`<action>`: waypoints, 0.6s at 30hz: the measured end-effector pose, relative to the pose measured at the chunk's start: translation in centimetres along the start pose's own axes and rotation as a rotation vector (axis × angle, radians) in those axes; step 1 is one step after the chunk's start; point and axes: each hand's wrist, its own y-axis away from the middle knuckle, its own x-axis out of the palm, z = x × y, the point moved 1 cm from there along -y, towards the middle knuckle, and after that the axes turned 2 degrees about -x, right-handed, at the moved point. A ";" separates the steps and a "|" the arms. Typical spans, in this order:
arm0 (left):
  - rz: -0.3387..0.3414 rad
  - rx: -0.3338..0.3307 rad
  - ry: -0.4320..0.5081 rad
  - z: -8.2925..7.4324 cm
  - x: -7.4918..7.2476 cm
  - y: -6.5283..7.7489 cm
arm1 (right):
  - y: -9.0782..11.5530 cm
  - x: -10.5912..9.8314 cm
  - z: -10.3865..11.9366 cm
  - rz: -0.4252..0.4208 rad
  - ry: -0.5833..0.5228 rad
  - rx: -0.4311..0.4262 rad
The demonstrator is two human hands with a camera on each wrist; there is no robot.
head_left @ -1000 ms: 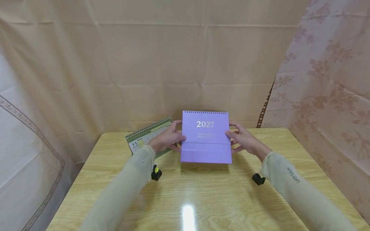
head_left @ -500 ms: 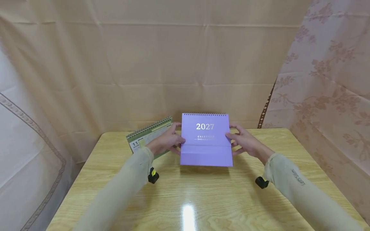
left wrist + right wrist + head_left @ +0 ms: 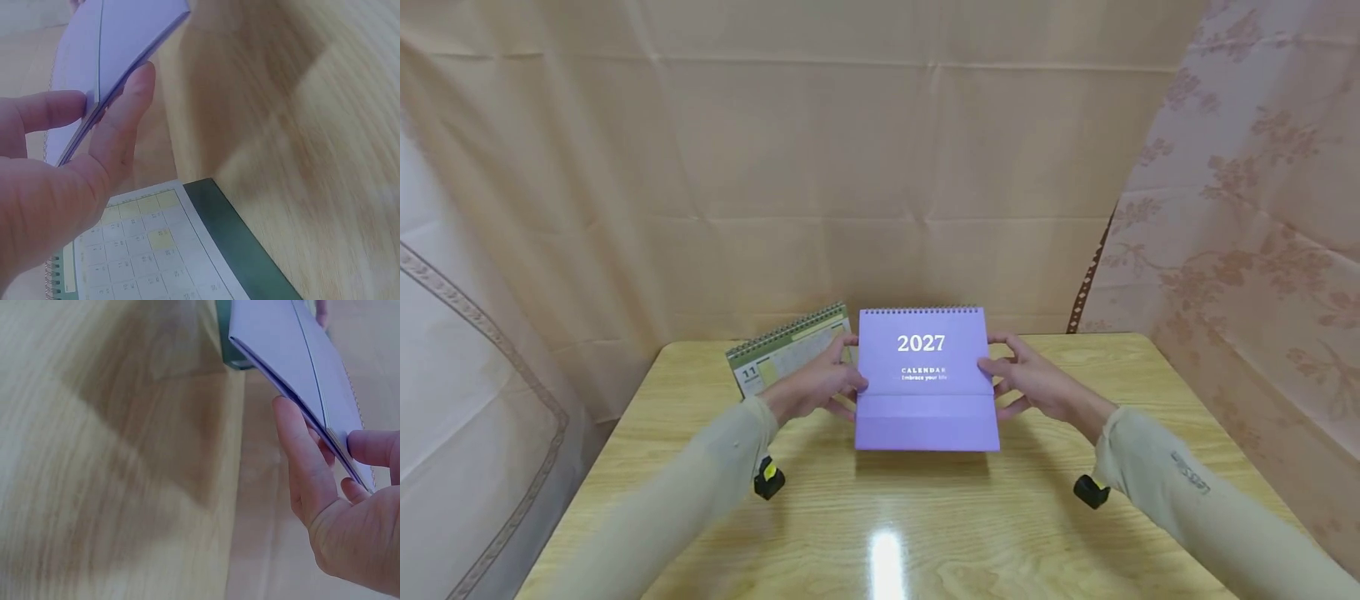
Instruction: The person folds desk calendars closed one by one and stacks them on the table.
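A green calendar (image 3: 788, 354) sits at a slant on the desk (image 3: 1000, 533), partly hidden by the left hand (image 3: 820, 383), which pinches the left edge of a purple calendar (image 3: 922, 400) held above the desk; the right hand (image 3: 1036, 382) pinches its right edge.

The head view looks forward and down from farther back. The left wrist view looks closely past the bare left hand (image 3: 56, 194), the right past the bare right hand (image 3: 356, 531); both share the purple spiral-bound calendar (image 3: 134, 37), upper left and upper right respectively.
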 end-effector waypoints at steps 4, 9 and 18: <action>-0.013 -0.003 -0.006 0.2 0.2 0.6 | 0.5 0.4 -0.2 0.005 0.004 0.005; -0.015 0.011 0.006 0.6 0.6 1.2 | 1.0 0.5 -0.6 0.007 0.005 -0.002; -0.042 -0.012 0.036 2.2 1.2 2.9 | 1.4 1.5 -1.5 0.028 0.018 0.018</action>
